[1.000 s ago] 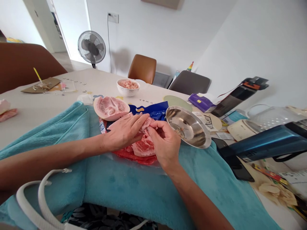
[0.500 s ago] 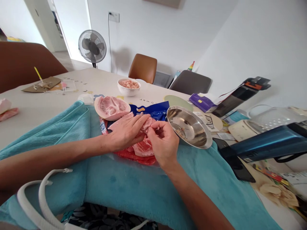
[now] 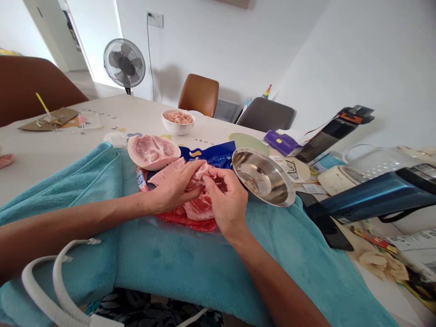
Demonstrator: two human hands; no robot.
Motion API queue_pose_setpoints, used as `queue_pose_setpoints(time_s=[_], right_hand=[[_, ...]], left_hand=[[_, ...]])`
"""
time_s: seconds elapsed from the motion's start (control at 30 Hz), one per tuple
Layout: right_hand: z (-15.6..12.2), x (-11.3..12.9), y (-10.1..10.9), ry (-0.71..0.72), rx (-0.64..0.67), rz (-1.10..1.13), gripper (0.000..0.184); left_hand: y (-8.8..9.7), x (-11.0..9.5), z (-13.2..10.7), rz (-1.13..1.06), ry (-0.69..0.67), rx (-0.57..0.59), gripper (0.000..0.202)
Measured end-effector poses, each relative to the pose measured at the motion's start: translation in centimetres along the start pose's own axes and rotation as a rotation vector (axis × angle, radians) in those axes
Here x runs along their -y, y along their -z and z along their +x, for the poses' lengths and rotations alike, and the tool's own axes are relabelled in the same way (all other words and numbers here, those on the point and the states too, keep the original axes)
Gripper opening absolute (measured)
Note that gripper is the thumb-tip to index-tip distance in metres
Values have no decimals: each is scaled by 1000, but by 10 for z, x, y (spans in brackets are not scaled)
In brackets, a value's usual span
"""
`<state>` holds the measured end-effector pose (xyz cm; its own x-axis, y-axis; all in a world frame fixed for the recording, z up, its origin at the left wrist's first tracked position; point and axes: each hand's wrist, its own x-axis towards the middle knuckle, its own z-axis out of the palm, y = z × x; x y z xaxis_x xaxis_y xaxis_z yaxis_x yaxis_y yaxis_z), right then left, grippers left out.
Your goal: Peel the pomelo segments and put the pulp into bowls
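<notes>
My left hand is curled around a pale pink piece of pomelo. The fingers of my right hand pinch the same piece from the other side, fingertips close together. Beneath both hands lie peeled pomelo rind and membrane on a red and blue plastic bag. A hollowed pomelo rind half rests just beyond my left hand, its pink inside facing up. To the right of my right hand a steel bowl stands tilted, with a few small scraps in it.
A white bowl of pomelo flesh stands farther back on the table. The teal towel covers the near edge. On the right are a phone, a blue bottle, a dark bottle and a purple tissue pack.
My left fingers have gone from stretched out to bent around the pomelo piece. My right hand keeps its pinch on it. The whole view has shifted slightly.
</notes>
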<state>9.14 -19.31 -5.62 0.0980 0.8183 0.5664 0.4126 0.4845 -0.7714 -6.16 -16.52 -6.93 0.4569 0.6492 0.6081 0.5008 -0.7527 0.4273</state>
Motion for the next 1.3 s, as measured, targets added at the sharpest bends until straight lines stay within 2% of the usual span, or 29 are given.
queue_pose_setpoints(time_s=[0.17,0.33,0.53,0.67,0.8,0.93,1.17,1.3], right_hand=[[3,-1,3,20,27,-36,2],[5,2,3,46,62,-55,12],[6,0,1,43,97,-87,16],[4,-4,2,36,83,-79,4],[2,-7,4,112,66,-108,3],[2,-7,3,166,67,-134,7],[6,-4,2,87,128,-135,13],[8,-2,7,34,212,-63,11]], left_hand=[[3,-3,2,70,-47,24,44],[4,-6,3,97,-81,17,36],[3,-8,2,42,-1,22,41],[3,-9,3,-53,59,3,39],[4,-10,5,-167,115,31,28],[3,-11,4,-190,164,64,29],[6,-16,6,-213,151,84,29],[11,-14,9,-285,240,95,36]])
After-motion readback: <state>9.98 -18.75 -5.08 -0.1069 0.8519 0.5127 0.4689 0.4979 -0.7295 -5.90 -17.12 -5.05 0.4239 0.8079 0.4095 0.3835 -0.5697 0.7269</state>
